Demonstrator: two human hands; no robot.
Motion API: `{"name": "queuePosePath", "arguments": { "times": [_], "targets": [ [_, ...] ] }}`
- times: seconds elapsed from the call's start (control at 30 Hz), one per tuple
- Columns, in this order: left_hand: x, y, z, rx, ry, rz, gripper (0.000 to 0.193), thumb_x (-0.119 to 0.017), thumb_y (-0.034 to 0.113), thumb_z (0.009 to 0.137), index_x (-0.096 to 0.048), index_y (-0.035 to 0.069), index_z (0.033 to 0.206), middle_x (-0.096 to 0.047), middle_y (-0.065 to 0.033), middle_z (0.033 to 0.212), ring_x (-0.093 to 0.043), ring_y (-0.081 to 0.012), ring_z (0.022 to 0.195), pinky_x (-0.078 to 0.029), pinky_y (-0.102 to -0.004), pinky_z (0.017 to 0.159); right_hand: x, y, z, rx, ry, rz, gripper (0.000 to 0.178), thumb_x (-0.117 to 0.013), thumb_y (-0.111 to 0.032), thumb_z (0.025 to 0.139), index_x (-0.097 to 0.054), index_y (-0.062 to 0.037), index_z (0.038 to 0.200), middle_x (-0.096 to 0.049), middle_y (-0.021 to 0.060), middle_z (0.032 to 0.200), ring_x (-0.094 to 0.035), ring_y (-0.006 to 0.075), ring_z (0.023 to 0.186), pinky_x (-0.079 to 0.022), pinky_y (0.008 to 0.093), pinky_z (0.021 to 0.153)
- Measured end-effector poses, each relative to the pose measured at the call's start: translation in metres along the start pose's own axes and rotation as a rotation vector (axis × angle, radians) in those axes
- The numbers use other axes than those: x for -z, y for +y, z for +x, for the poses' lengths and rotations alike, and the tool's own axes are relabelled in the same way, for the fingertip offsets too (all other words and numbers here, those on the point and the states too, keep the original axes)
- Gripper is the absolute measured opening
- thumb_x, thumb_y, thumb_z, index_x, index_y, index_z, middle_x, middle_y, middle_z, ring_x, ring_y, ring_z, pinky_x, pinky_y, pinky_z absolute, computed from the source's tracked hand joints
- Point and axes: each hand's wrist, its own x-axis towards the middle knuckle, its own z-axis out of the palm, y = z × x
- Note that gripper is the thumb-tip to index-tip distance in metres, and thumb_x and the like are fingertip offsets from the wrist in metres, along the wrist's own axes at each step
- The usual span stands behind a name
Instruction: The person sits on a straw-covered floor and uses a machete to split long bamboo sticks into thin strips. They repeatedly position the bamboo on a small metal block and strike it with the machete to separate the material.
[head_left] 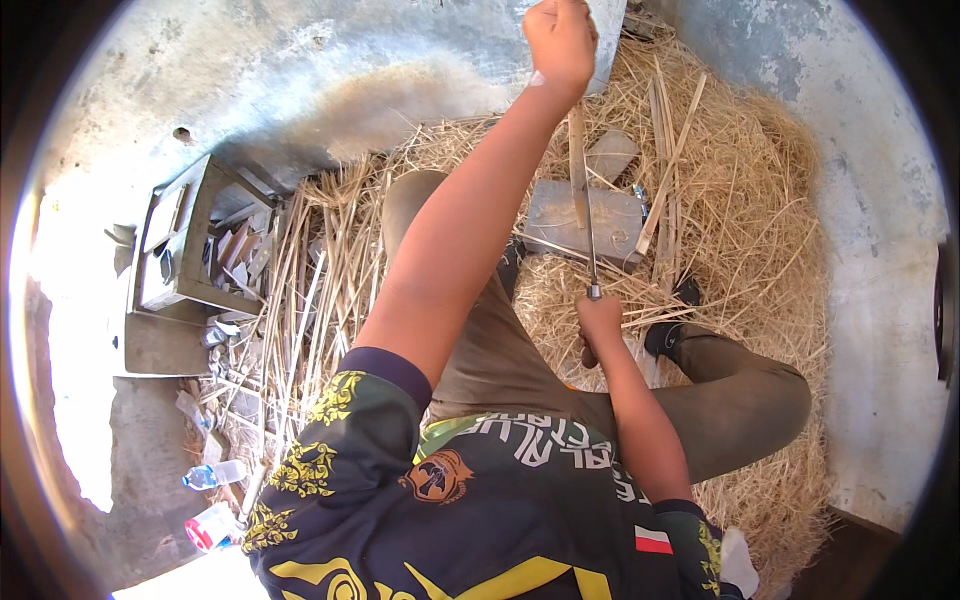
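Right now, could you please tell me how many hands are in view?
2: the left hand, fisted, at the top edge; the right hand, lower, around the knife handle.

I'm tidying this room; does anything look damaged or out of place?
Yes. The pale wall ahead has a broad brownish stain, unlike the grey around it. Loose straw-like strands lie heaped and scattered around the shoes, which looks untidy. Nothing looks clearly wrong with the tool in the right hand.

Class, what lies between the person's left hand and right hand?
In the head view, between the left hand and right hand lie a pale strip and, nearer the right, a thin metal blade, both seen across a grey block.
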Motion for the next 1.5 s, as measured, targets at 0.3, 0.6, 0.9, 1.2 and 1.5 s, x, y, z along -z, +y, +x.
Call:
{"name": "queuePosePath", "arguments": {
  "times": [0.3,0.6,0.9,1.2,1.5],
  "targets": [
    [0.03,-0.001,0.008,-0.007,0.062,-0.062,0.049,-0.045,0.044,0.107,-0.043,0.014,0.068,-0.039,0.0047,0.056,-0.036,-0.0069,0.042,-0.029,-0.0257,0.038,0.052,-0.12,-0.054,0.21,0.051,0.308,0.023,-0.07,-0.014,0.084,-0.055,-0.0034,0.069,-0.05,0.0008,0.052,-0.046,0.0104,0.04,-0.033,0.0281,0.036],
    [0.016,0.013,-0.003,-0.109,0.109,0.154,0.053,-0.043,0.041,0.109,-0.041,0.015,0.063,-0.036,0.0051,0.053,-0.035,-0.0064,0.043,-0.029,-0.0256,0.041,0.022,-0.099,-0.034,0.683,0.288,0.831,0.025,-0.063,-0.013,0.094,-0.059,-0.0061,0.07,-0.058,0.0011,0.058,-0.052,0.0112,0.048,-0.039,0.0303,0.044],
    [0.044,0.017,-0.007,-0.012,0.063,-0.052,0.05,-0.043,0.045,0.108,-0.04,0.016,0.067,-0.037,0.0048,0.055,-0.035,-0.007,0.042,-0.028,-0.0259,0.038,-0.007,0.0,0.0,-0.248,-0.237,0.332,0.018,-0.064,-0.012,0.081,-0.051,-0.0027,0.072,-0.051,0.0075,0.058,-0.049,0.018,0.043,-0.04,0.0353,0.039],
    [0.048,0.024,-0.003,-0.045,0.118,-0.001,0.05,-0.042,0.046,0.108,-0.042,0.014,0.069,-0.037,0.0049,0.055,-0.036,-0.0065,0.042,-0.029,-0.0257,0.037,0.06,-0.134,-0.051,0.503,0.117,0.341,0.026,-0.071,-0.016,0.088,-0.054,-0.0076,0.069,-0.05,0.0003,0.052,-0.046,0.0109,0.039,-0.037,0.0291,0.038],
    [0.037,0.019,-0.003,0.017,0.119,-0.019,0.053,-0.044,0.05,0.107,-0.039,0.016,0.066,-0.035,0.0048,0.053,-0.033,-0.0076,0.038,-0.026,-0.0258,0.036,-0.018,0.013,0.014,0.31,0.258,0.055,0.025,-0.065,-0.016,0.086,-0.06,0.0027,0.07,-0.059,0.0111,0.056,-0.061,0.0237,0.051,-0.049,0.042,0.053]
  ]
}}
